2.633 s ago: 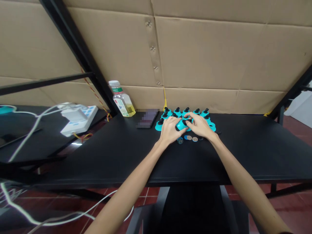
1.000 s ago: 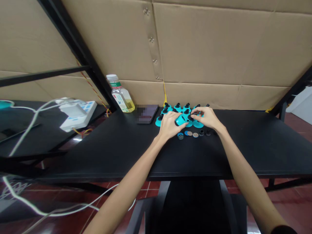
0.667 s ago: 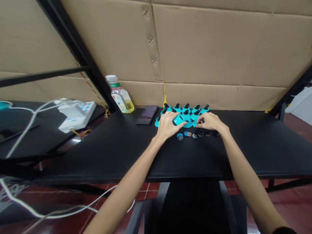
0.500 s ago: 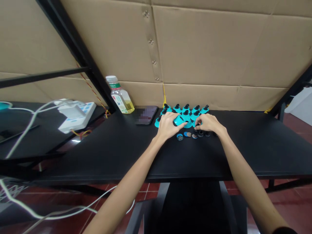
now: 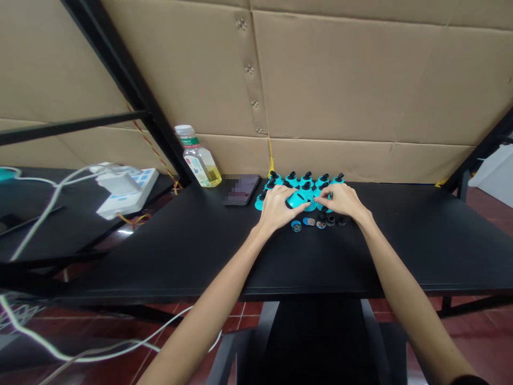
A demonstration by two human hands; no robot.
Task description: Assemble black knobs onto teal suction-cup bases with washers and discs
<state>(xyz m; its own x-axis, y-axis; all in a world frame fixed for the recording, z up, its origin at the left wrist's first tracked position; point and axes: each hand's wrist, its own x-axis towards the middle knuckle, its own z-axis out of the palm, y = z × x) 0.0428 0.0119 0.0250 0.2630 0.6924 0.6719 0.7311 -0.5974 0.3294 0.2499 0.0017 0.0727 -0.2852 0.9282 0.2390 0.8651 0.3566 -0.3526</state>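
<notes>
My left hand [image 5: 276,207] is closed round a tilted teal cup-shaped part [image 5: 297,200], its thumb and fingers on either side. Close by on the right, my right hand [image 5: 340,200] has its thumb and fingertips pinched together beside that part; what they hold, if anything, is too small to name. Behind both hands stand several teal cone-shaped pieces [image 5: 307,177] with black tips, partly covered by the fingers. In front of the hands lie small round discs [image 5: 296,226] and black rings [image 5: 331,220].
A dark phone [image 5: 241,190] lies left of the teal pieces. Farther left stands a bottle [image 5: 200,163] with yellow liquid. A white power strip [image 5: 130,195] with cables sits on the adjoining surface. Cardboard [image 5: 340,80] walls the back of the black table [image 5: 192,246].
My right hand has moved up and left from the black rings to the teal part. My left hand keeps hold of that part, almost unmoved.
</notes>
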